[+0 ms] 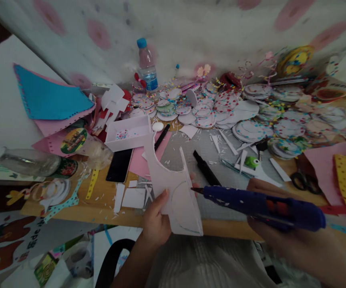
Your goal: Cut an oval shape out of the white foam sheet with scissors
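My left hand (157, 220) grips a white foam board piece (176, 200) by its lower left side, thumb on its face. The piece has a curved cutout at the top and a pencil-like curved line on its face. My right hand (281, 236), slightly blurred, is wrapped round a dark blue tool (251, 204) with a thin dark pointed tip. That tip is at the right edge of the piece; whether it touches cannot be made out. Under the piece lies a grey mat (173, 148). A black marker or cutter (206, 168) lies on the mat behind the tool.
Many decorated white discs (203, 112) are piled along the back near a water bottle (147, 66). A white box (127, 134), a phone (119, 165) and a lying bottle (37, 160) are at left. Black scissors (305, 182) and pink and yellow sheets are at right.
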Demonstrator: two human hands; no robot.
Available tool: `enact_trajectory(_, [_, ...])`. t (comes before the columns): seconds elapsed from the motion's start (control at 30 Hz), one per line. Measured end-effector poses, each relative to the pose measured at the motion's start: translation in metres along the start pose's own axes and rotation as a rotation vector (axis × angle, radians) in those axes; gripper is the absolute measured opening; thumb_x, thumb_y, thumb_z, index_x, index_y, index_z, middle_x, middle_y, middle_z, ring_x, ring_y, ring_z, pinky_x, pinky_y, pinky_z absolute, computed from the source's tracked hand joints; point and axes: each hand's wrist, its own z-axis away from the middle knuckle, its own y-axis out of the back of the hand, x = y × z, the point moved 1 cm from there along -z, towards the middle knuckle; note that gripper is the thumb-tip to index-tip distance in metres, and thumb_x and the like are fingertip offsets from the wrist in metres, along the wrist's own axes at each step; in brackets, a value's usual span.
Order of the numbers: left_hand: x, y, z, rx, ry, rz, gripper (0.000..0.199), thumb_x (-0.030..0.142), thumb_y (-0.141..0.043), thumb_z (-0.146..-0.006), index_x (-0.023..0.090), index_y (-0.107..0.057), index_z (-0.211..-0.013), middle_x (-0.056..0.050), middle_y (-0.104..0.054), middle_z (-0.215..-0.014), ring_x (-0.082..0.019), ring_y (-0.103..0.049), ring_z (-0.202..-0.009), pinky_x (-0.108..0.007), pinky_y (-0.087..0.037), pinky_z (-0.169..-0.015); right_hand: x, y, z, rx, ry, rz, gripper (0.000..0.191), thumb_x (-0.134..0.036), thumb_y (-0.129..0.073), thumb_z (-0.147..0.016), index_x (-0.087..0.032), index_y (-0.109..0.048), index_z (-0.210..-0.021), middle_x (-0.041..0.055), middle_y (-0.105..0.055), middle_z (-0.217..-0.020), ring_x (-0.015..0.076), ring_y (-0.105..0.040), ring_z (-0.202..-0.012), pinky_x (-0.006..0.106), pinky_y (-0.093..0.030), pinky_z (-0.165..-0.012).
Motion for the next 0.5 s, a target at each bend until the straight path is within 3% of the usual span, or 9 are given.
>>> enact_trajectory(0.13, [-0.0008, -0.0005, -0.0006, 0.012, 0.005, 0.003, 0.046, 0.04, -0.049, -0.088, 0.011, -0.064, -0.121, -0.016, -0.067, -0.118, -0.032, -0.061, -0.111, -0.04, -0.046, -0.098, -0.0024, 0.0022, -0.0017, -0.068, 0.154, 0.049, 0.019, -0.021, -0.051, -0.075, -0.024, -0.042, -0.058, -0.0037, -0.044, -0.056, 0.0112, -0.048, -0.044, 0.021, -0.04, -0.038])
enact_trajectory(0.3, [-0.0015, -0.0006, -0.0012, 0.033, 0.011, 0.017, 0.043, 0.039, -0.053, -0.086, 0.014, -0.065, -0.119, -0.014, -0.064, -0.124, -0.033, -0.059, -0.114, -0.043, -0.047, -0.099, -0.0031, 0.0017, -0.0042, -0.047, 0.142, 0.049, 0.016, -0.021, -0.051, -0.075, -0.024, -0.043, -0.061, -0.0037, -0.046, -0.059, 0.0114, -0.05, -0.044, 0.021, -0.041, -0.038])
enact_trajectory(0.5, [0.0015, -0.002, -0.0013, 0.031, -0.011, 0.026, 0.044, 0.04, -0.056, -0.085, 0.014, -0.064, -0.12, -0.014, -0.06, -0.129, -0.033, -0.053, -0.123, -0.042, -0.043, -0.103, 0.002, -0.001, 0.004, -0.132, 0.14, 0.05, 0.019, -0.022, -0.052, -0.076, -0.023, -0.041, -0.061, -0.0038, -0.045, -0.059, 0.0119, -0.049, -0.046, 0.022, -0.04, -0.039])
